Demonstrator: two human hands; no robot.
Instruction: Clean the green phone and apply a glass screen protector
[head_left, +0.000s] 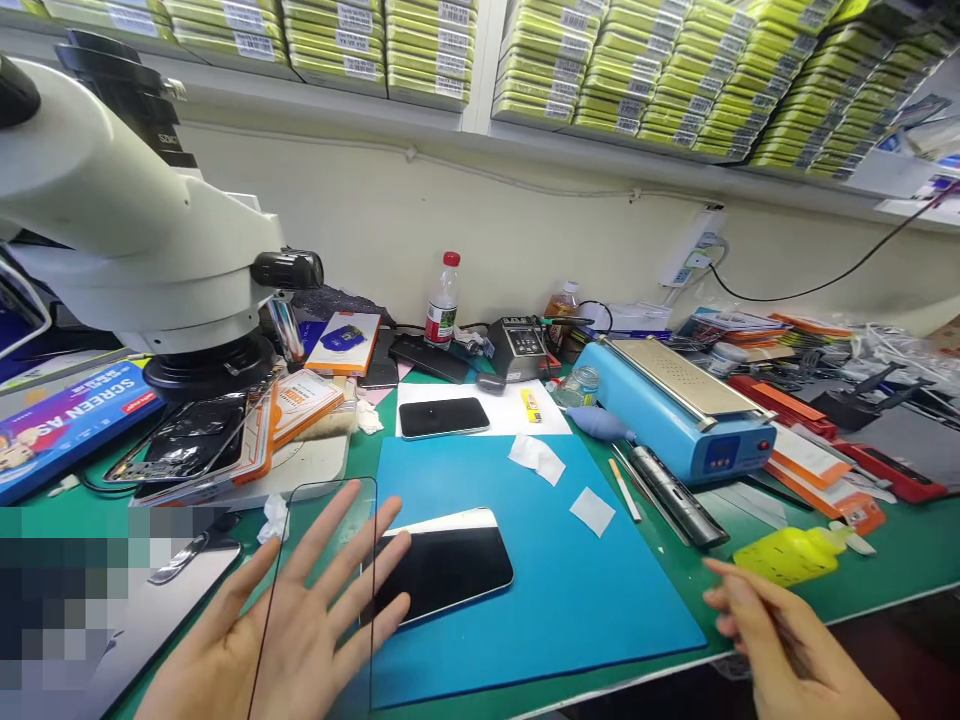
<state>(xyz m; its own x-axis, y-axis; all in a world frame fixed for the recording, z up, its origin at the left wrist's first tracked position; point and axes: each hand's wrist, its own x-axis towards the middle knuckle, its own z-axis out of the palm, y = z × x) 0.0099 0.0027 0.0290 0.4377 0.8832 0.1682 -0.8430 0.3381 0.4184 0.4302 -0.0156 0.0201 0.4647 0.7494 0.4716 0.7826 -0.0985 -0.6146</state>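
My left hand [300,630] is palm up at the lower left with its fingers spread wide. A clear glass sheet with a thin black rim [373,600] lies across it, and I see the hand through the glass. Just past the fingertips, a black phone [450,565] lies face up on the blue mat [585,590]. My right hand [780,650] hovers at the lower right over the table's front edge. Its fingers are bent and drawn together and slightly blurred, so what they hold, if anything, does not show.
A white microscope [127,210] looms at the left over opened phones [187,445]. A second phone [442,416] lies on white paper behind the mat. A blue heating machine [675,410], a yellow bottle [787,555] and tools stand at the right. Two white wipes [592,510] lie on the mat.
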